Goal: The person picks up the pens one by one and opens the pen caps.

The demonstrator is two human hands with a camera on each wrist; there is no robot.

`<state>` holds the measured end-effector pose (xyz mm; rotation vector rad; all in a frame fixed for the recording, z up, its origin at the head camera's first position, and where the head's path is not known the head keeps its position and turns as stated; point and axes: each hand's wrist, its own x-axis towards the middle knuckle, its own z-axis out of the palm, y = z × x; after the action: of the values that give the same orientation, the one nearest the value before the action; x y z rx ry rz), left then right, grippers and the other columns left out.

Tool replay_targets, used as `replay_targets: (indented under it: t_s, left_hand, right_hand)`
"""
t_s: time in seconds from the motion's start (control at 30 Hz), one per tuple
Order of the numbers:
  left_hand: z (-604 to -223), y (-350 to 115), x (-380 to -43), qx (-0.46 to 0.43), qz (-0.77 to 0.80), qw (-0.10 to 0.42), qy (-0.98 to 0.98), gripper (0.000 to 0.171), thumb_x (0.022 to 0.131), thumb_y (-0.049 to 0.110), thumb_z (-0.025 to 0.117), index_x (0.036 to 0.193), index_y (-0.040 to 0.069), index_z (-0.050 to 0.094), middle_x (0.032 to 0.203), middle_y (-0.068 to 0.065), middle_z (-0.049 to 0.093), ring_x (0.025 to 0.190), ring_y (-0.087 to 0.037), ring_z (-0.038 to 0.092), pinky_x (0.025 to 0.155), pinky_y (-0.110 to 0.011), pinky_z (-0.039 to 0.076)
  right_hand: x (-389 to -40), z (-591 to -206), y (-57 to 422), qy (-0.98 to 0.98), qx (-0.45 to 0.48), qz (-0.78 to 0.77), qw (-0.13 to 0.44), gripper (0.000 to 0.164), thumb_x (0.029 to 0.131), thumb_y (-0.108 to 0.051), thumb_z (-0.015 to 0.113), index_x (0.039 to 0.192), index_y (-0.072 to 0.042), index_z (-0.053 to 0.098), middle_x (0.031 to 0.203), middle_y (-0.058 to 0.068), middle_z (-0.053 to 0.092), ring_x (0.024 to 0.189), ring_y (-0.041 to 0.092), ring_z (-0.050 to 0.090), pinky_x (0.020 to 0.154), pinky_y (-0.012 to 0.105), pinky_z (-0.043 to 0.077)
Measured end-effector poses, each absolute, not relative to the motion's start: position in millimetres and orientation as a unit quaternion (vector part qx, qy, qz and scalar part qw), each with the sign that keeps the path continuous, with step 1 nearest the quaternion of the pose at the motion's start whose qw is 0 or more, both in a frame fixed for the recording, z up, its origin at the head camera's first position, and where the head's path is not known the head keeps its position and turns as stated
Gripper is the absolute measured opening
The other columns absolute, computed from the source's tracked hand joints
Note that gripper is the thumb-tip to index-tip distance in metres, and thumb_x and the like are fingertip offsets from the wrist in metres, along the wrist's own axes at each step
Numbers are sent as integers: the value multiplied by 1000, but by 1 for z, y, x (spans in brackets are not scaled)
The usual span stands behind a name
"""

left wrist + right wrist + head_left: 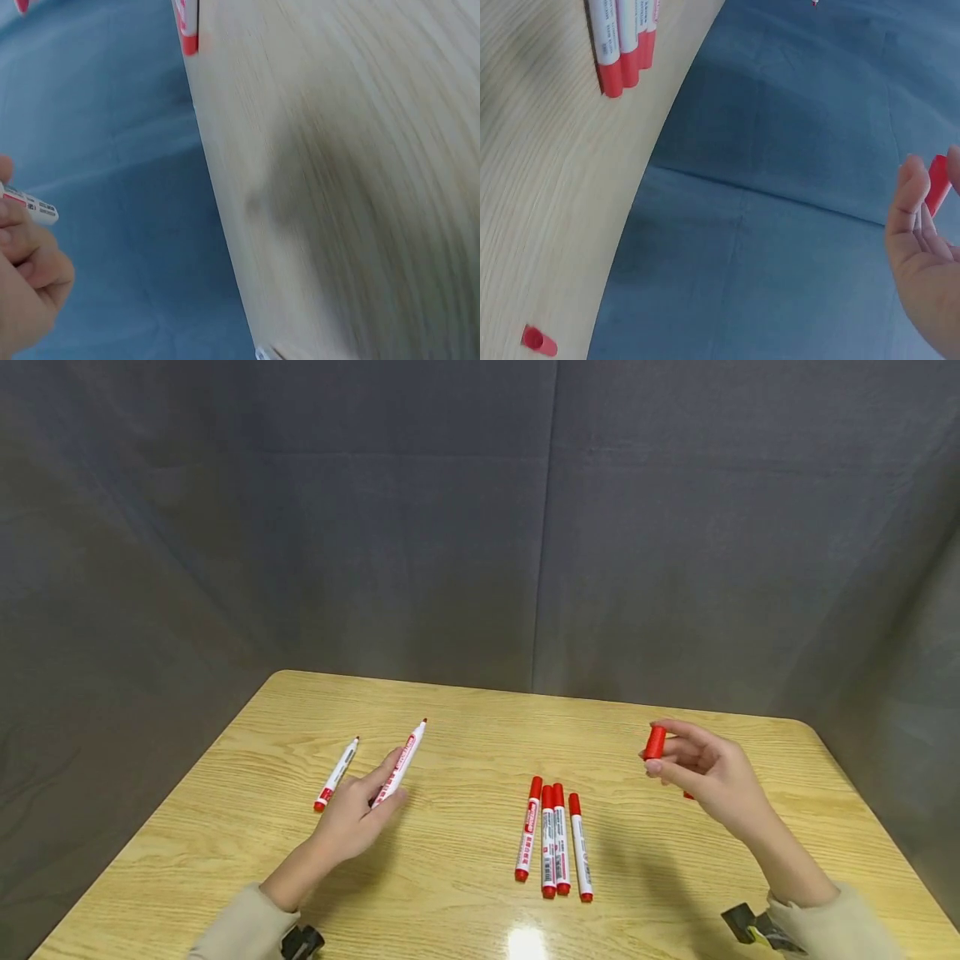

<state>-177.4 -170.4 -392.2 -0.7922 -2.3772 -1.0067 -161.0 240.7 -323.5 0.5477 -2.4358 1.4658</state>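
Observation:
My left hand (360,814) grips an uncapped white marker (401,764) with red print, its dark tip pointing up and away. The left wrist view shows the marker's white end (43,211) poking out from the fingers. On the other side, my right hand (712,777) pinches a red marker cap (655,743) between thumb and fingers, above the table. Left of my left hand lies a second uncapped marker (337,774). Another red cap (538,340) rests on the table; in the head view my right hand mostly hides it.
Several capped red markers (528,828) lie side by side on the wooden table (465,718), between the hands. Grey cloth (420,543) hangs behind the table and at its sides. Dark devices (302,942) are strapped at both wrists.

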Motion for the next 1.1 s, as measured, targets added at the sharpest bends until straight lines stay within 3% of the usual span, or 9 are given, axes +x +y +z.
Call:
replay_targets:
  t_s: [0.37,0.7,0.93,1.1]
  left_hand:
    - [-396,-202,-187,-265,-362,212,-868,48,83,6,60,129,-3,49,48,18,28,40,7,22,34,-16,24]
    - [-401,-234,-197,-221,-367,153,-890,47,89,9,56,133,-4,43,48,12,30,40,2,24,34,-21,26]
    - [-406,-250,-206,-190,-364,97,-907,51,90,11,56,134,-7,39,53,-2,51,42,-3,40,39,-23,36]
    - [-410,-262,-213,-187,-347,76,-916,53,90,13,56,135,-8,36,61,-5,58,45,-4,42,41,-23,37]
  right_hand:
    - [-157,-324,255,-851,187,473,130,46,79,0,68,119,9,50,85,-10,64,72,6,62,53,24,49]
    - [-156,-324,264,-861,185,455,131,47,79,-1,68,121,9,50,85,-8,63,72,6,62,58,22,50]
    - [-154,-324,265,-864,181,454,125,46,79,-1,68,120,8,51,83,-6,64,71,7,62,57,24,51]
    - [-154,-326,266,-868,175,449,122,45,79,-3,69,120,8,51,83,-5,64,71,7,62,57,25,51]
